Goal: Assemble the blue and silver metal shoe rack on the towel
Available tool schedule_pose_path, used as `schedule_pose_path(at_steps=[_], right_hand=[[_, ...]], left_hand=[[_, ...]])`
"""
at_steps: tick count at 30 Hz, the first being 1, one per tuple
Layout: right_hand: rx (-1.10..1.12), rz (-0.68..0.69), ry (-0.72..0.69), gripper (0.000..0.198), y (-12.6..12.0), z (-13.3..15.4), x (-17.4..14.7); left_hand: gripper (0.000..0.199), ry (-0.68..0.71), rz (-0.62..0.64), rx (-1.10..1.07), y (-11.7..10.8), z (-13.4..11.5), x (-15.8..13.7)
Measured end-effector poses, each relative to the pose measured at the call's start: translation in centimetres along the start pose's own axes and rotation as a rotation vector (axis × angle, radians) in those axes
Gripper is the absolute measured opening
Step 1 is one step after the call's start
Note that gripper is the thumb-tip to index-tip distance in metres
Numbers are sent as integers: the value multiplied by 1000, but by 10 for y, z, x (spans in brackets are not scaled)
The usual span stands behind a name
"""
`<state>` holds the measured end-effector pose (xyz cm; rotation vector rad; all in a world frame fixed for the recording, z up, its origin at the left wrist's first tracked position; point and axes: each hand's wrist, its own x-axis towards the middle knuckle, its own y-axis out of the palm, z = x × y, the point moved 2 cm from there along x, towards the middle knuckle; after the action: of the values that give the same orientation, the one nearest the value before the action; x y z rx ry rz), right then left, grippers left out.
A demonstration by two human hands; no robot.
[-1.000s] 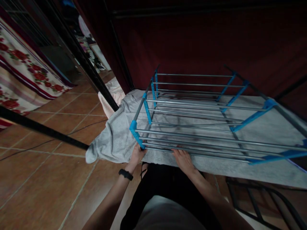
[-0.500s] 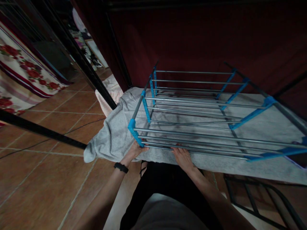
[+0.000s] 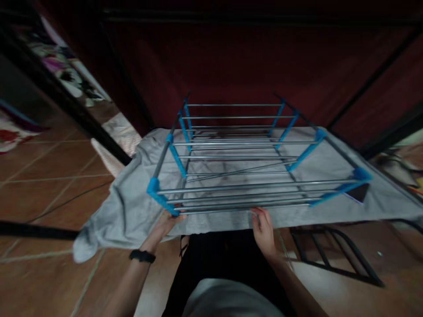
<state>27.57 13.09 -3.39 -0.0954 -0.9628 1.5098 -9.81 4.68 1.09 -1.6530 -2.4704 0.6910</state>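
A shoe rack of grey metal tubes and blue plastic side connectors lies on a grey blanket in front of me. My left hand, with a black band on the wrist, grips its near left corner by the blue connector; some fingers are hidden beneath it. At the near edge my right hand has curled fingers on the lowest front tube, right of the middle. Inside the frame, one thin tube runs slantwise across the others.
Behind the rack rises a dark red panel. A dark flat object with a purple edge lies on the blanket at the right. Below stands a black metal ladder-like frame. A striped cloth is at the left, above the tiled floor.
The view has turned right, so the rack appears further left and squarer. My right hand has shifted right along the front tube and turned; my left hand stays at the corner.
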Motion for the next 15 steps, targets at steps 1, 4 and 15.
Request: schedule_pose_path(at_steps=[1,4,15], right_hand=[[9,-118,104,26,-17,-17,-3],[-8,-490,394,32,-71,-71,-4],[77,-472,550,41,-110,-169,49]], left_hand=[[37,-7,14,11,-1,1,1],[41,-108,6,81,-5,8,11],[51,-118,-6,321,-10,18,25]])
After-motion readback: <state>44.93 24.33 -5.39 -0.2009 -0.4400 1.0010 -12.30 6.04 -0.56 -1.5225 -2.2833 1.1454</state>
